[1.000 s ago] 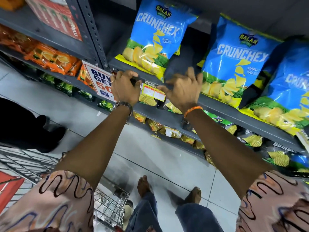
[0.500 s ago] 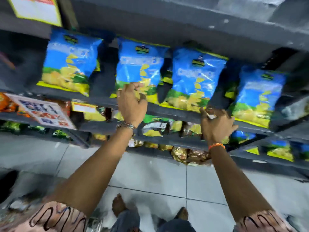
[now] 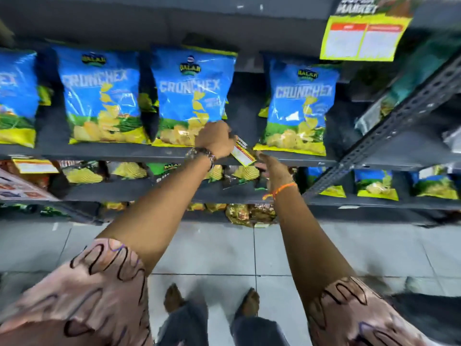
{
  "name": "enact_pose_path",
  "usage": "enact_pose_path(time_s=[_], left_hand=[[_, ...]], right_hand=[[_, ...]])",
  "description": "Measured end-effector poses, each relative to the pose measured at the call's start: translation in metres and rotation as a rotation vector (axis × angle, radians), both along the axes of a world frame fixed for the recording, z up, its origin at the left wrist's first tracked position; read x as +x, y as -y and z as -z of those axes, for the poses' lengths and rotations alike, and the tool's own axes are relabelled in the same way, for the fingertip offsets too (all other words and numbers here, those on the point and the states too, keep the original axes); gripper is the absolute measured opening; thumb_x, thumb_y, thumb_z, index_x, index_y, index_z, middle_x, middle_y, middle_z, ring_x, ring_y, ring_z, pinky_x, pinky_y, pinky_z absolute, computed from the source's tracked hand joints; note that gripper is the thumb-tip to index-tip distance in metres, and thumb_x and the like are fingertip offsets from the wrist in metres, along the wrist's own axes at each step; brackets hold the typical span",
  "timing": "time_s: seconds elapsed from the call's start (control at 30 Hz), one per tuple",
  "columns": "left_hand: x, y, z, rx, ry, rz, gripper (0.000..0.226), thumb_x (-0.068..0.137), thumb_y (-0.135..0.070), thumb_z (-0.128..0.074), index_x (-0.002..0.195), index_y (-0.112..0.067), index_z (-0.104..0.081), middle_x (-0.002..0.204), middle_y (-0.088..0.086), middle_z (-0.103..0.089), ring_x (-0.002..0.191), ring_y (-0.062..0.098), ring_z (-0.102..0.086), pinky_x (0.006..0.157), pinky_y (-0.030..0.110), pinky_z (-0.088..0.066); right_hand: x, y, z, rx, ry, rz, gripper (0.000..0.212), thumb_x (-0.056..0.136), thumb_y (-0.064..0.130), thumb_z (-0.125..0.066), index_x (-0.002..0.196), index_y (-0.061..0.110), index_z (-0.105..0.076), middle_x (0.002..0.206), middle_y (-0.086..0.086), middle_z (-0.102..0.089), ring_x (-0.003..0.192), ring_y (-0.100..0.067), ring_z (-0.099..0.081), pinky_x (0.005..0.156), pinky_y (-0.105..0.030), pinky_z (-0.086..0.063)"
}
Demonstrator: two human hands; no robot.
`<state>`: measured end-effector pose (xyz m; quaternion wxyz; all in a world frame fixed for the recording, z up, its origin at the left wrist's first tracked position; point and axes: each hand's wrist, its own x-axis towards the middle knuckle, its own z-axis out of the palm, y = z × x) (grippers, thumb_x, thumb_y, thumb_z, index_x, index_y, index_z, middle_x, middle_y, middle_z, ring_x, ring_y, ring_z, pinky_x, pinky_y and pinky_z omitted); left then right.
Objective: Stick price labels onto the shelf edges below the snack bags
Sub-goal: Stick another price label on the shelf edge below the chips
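Yellow price label, left hand pinching

**Label held at the shelf edge**

The left hand pinches a yellow-and-white price label, tilted, at the dark shelf edge between two blue snack bags. The right hand reaches just beside the label's lower end. Below lies a grey tiled floor.

Gap btwn snack bags, shelf edge bare.
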<state>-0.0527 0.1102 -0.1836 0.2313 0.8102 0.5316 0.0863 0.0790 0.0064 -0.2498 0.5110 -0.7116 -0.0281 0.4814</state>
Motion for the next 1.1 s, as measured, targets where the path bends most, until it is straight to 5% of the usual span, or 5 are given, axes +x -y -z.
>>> enact_pose_path(time_s=[0.13, 0.37, 0.7, 0.93, 1.1], left_hand=[[0.028, -0.02, 0.002, -0.075, -0.218, 0.128, 0.035, 0.099, -0.035, -0.057, 0.103, -0.002, -0.069, 0.106, 0.021, -0.075, 0.106, 0.039, -0.07, 0.086, 0.041, -0.057], [0.054, -0.025, 0.014, -0.05, -0.448, 0.29, 0.031, 0.095, -0.015, -0.068, 0.12, 0.003, -0.068, 0.125, 0.022, -0.067, 0.119, 0.04, -0.064, 0.086, 0.041, -0.053], [0.065, -0.033, 0.002, -0.106, -0.36, 0.321, 0.043, 0.105, -0.03, -0.054, 0.125, 0.007, -0.063, 0.132, 0.023, -0.063, 0.124, 0.039, -0.061, 0.095, 0.038, -0.05], [0.041, -0.017, -0.02, -0.131, -0.184, 0.332, 0.024, 0.092, -0.031, -0.075, 0.108, -0.015, -0.081, 0.113, 0.004, -0.078, 0.104, 0.021, -0.07, 0.081, 0.025, -0.05], [0.022, 0.024, 0.019, 0.039, 0.006, 0.103, 0.022, 0.073, -0.055, -0.083, 0.086, -0.037, -0.082, 0.11, -0.008, -0.072, 0.114, 0.02, -0.06, 0.106, 0.034, -0.037]], right_hand=[[0.005, -0.019, 0.014, -0.037, -0.097, -0.02, 0.055, 0.085, 0.038, -0.079, 0.126, 0.006, -0.062, 0.126, -0.006, -0.068, 0.119, -0.018, -0.049, 0.107, -0.039, -0.031], [0.01, -0.036, 0.025, -0.061, -0.08, 0.099, 0.054, 0.084, 0.032, -0.082, 0.126, 0.004, -0.064, 0.131, -0.006, -0.065, 0.116, -0.018, -0.052, 0.09, -0.031, -0.035], [0.013, -0.025, 0.039, -0.06, 0.03, 0.129, 0.034, 0.079, 0.034, -0.086, 0.082, 0.009, -0.063, 0.108, -0.004, -0.069, 0.105, -0.022, -0.061, 0.09, -0.035, -0.049], [0.04, 0.016, 0.028, 0.033, 0.186, 0.09, 0.028, 0.087, 0.025, -0.08, 0.102, 0.003, -0.072, 0.095, -0.005, -0.068, 0.085, -0.015, -0.059, 0.061, -0.014, -0.043], [0.055, 0.034, 0.03, 0.05, 0.423, 0.151, 0.037, 0.07, 0.016, -0.092, 0.072, 0.021, -0.055, 0.097, -0.006, -0.068, 0.097, -0.022, -0.064, 0.084, -0.03, -0.055]])
